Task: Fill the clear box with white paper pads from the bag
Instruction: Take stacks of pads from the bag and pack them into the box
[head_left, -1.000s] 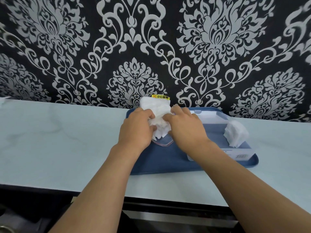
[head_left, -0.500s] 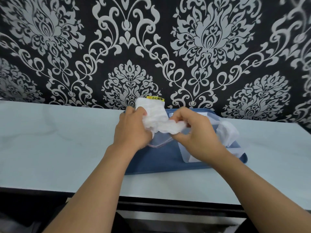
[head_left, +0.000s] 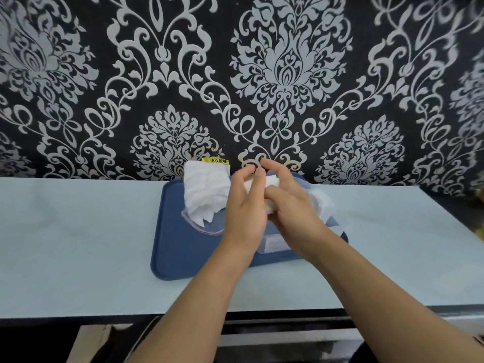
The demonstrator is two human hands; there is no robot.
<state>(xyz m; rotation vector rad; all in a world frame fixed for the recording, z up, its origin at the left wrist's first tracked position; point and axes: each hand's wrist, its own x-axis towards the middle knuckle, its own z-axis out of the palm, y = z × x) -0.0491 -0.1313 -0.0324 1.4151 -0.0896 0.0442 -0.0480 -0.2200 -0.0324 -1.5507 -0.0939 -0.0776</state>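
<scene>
Pads (head_left: 271, 179) of white paper sit bunched between 2 hands above the clear box (head_left: 337, 226), which lies on the right half of a blue tray (head_left: 178, 247). The right hand (head_left: 290, 203) curls its fingers round the bunch, gripping it; only a white sliver shows above its knuckles and another at its near side. The left hand (head_left: 245, 205) meets it from the left with fingers raised and loosely bent, their tips at the bunch, but whether they pinch it cannot be told from this view.

The bag (head_left: 205, 193) lies on the left half of the tray, its long axis running from the wall toward the person, its open mouth at the near end with a thin red line along the lip. It is clear plastic, stuffed with crumpled white pads that spill a little past the mouth. More white pads (head_left: 323, 203) show inside the box, behind the right hand.

The tray rests on a pale counter (head_left: 78, 244) under black wallpaper (head_left: 288, 61) with a silver damask pattern. A yellow label (head_left: 216, 161) sticks to the wall behind the bag.
</scene>
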